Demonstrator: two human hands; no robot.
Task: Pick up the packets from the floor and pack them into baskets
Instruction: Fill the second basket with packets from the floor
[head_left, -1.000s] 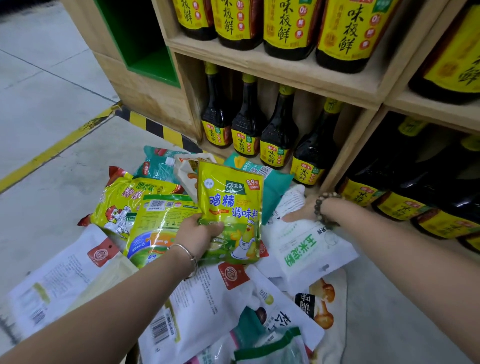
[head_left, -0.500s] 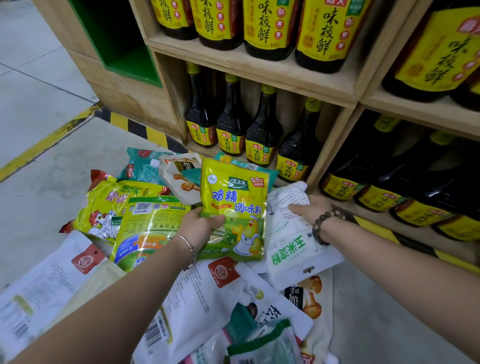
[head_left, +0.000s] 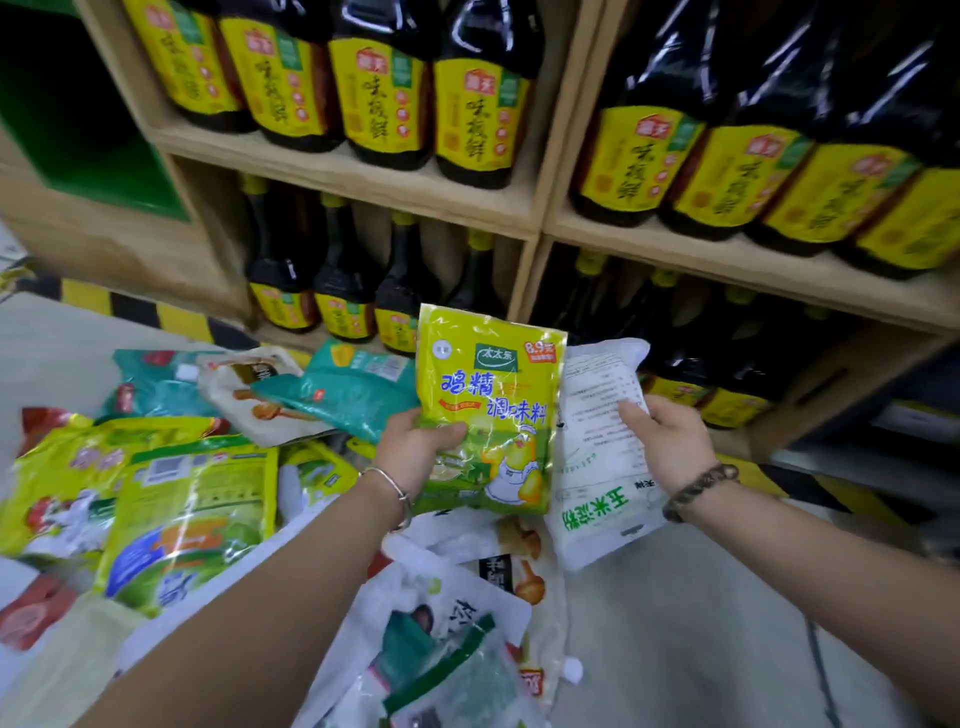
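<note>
Yellow packet (head_left: 493, 395) upright; white packet (head_left: 592, 467) just beside.

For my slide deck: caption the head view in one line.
The left hand grips a yellow-green packet, the right hand a white packet, above other packets on the floor beside shelved bottles.

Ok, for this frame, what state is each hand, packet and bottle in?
left hand: grips the yellow packet at its lower left.
yellow packet: held upright, front facing the camera.
right hand: grips the white packet.
white packet: held, its label upside down.
teal packet: lying on the floor pile.
green barcode packet: lying flat, back side up.
bottles: standing upright on the shelf, caps on.
</note>
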